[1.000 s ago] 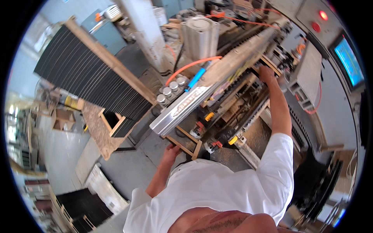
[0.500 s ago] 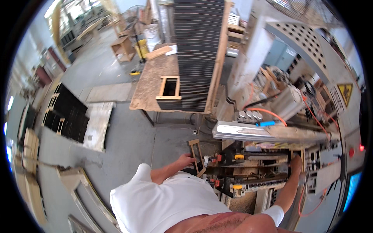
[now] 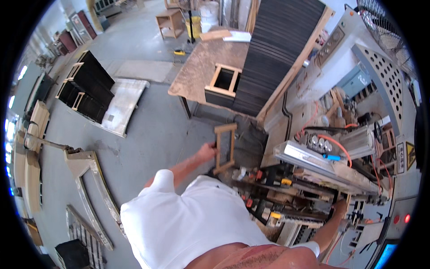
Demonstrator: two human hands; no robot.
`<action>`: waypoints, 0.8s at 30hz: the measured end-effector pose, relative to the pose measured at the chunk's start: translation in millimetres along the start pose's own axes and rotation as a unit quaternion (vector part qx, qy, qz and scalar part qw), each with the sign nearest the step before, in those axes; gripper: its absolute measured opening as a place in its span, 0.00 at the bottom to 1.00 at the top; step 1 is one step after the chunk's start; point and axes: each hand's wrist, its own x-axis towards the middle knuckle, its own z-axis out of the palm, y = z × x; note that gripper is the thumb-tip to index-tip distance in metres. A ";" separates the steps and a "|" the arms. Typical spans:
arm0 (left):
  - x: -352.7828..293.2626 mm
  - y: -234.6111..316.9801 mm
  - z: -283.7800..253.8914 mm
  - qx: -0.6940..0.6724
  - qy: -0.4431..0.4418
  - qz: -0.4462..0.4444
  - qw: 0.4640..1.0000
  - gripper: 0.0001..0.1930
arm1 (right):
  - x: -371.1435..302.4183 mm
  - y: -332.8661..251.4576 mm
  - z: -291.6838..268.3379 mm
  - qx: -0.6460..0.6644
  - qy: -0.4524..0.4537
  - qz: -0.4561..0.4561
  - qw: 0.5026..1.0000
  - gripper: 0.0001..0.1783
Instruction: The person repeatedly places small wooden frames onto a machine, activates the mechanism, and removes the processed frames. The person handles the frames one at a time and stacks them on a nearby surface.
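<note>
My left hand (image 3: pixel 207 152) is closed round the left bar of a small rectangular wooden frame (image 3: pixel 232 143). The frame is held out beyond the left end of a clamping machine (image 3: pixel 304 157), apart from its clamps. My right hand (image 3: pixel 340 207) reaches into the machine's right end, beside a pale upright wooden strip (image 3: pixel 349 201) and a dark piece. Its fingers are hidden, so its grip does not show. Between my hands lie the machine's rails, with yellow-tipped black clamps (image 3: pixel 275 215) and red fittings.
Beyond the frame, a brown-topped table (image 3: pixel 197 80) carries a tall stack of dark slats (image 3: pixel 282 49) and a small dark box with a wooden rim (image 3: pixel 224 83). Dark cabinets (image 3: pixel 89 85) stand on a pale board at left. A pallet jack (image 3: pixel 92 179) is on the floor nearer me.
My left hand has carried the wooden frame outward, away from the clamps, and it now stands more upright. My right hand stays at the machine's right end. The whole view has tilted.
</note>
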 end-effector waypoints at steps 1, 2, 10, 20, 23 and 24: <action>2.2 19.0 -17.0 0.050 0.005 0.002 0.999 0.16 | -0.3 9.7 10.4 -0.014 0.036 -0.015 0.999 0.32; 12.9 -1.8 -39.2 -0.030 0.031 0.038 0.998 0.15 | -1.8 -8.2 -1.6 0.018 0.049 -0.025 0.998 0.29; 123.9 72.3 -200.3 -0.218 0.084 0.057 0.971 0.15 | -109.7 -68.0 -68.3 0.292 0.346 -0.049 0.890 0.14; 356.0 111.4 -249.0 -0.212 0.012 0.017 0.977 0.18 | -348.5 -298.0 -3.2 0.596 0.257 -0.020 0.760 0.06; 412.7 97.0 -239.3 -0.074 0.037 0.004 0.997 0.20 | -379.6 -330.8 61.3 0.586 0.124 -0.016 0.801 0.06; 417.9 96.4 -230.0 0.026 0.042 0.042 0.998 0.19 | -389.0 -337.5 85.6 0.569 0.089 -0.001 0.818 0.06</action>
